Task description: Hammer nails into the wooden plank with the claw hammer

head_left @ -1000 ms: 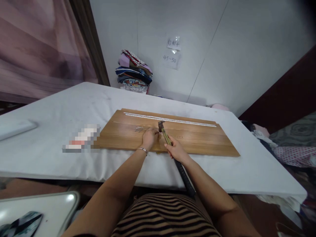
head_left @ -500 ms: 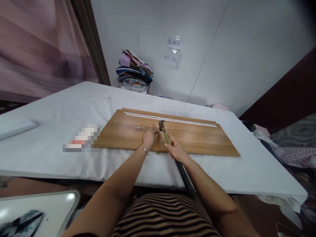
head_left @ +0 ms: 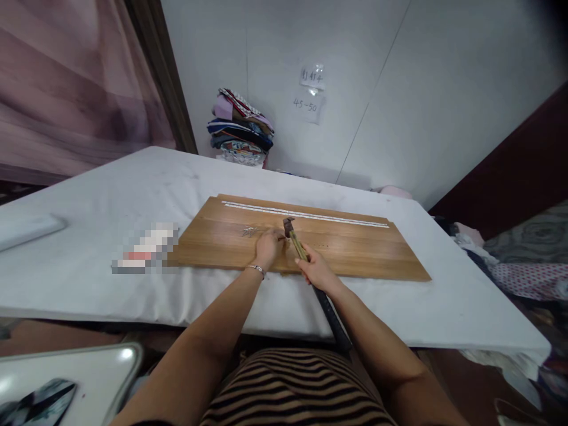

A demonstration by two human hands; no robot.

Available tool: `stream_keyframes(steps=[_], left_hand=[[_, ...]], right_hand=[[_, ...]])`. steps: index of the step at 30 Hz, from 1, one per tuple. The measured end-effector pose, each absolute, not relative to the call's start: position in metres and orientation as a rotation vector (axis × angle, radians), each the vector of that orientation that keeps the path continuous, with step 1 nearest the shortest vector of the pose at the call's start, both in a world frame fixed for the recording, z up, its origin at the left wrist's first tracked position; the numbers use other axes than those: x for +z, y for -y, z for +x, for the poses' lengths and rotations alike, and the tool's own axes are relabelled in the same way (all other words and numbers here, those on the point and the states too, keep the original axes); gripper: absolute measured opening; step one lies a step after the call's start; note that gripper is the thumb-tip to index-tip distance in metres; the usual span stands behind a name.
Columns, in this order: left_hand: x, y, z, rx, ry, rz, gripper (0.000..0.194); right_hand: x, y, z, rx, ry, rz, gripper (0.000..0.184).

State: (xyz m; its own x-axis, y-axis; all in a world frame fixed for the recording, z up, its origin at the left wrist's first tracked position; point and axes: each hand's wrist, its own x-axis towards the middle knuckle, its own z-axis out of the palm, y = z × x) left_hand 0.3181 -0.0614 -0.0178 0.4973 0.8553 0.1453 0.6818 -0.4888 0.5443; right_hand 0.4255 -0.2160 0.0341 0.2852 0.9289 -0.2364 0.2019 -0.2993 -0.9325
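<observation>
A hammer (head_left: 300, 248) with a rusty head, a yellowish neck and a long black grip is in my right hand (head_left: 319, 271), which holds it partway up the handle. Its head is over the wooden board (head_left: 368, 254), just right of my left fingertips. My left hand (head_left: 267, 248) rests low on the board, fingertips pinched together; whatever is between them is too small to make out. Several loose nails (head_left: 249, 231) lie on the board beyond that hand. Right of the hammer, a row of small dark dots (head_left: 322, 245) marks the wood.
Two white strips (head_left: 306, 215) run along the board's far side. The board lies on a white-covered table (head_left: 452, 302). A blurred-out object (head_left: 146, 248) is left of the board. Folded clothes (head_left: 242, 127) are stacked by the wall. A white-topped surface (head_left: 102, 370) stands at lower left.
The hammer head has dropped slightly and shifted a little left, closer to my left fingertips. My left hand keeps its place on the board.
</observation>
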Motion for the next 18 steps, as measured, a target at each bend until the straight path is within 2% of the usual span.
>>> stream_keyframes(steps=[13, 18], left_hand=[[-0.0198, 0.0606, 0.3198, 0.558, -1.294, 2.318, 0.027], [-0.0217, 0.0593, 0.3198, 0.561, -1.298, 2.306, 0.026]], right_hand=[[0.0353, 0.2168, 0.4245, 1.065, 1.025, -1.763, 0.083], [0.037, 0.217, 0.4235, 1.058, 1.037, -1.753, 0.079]])
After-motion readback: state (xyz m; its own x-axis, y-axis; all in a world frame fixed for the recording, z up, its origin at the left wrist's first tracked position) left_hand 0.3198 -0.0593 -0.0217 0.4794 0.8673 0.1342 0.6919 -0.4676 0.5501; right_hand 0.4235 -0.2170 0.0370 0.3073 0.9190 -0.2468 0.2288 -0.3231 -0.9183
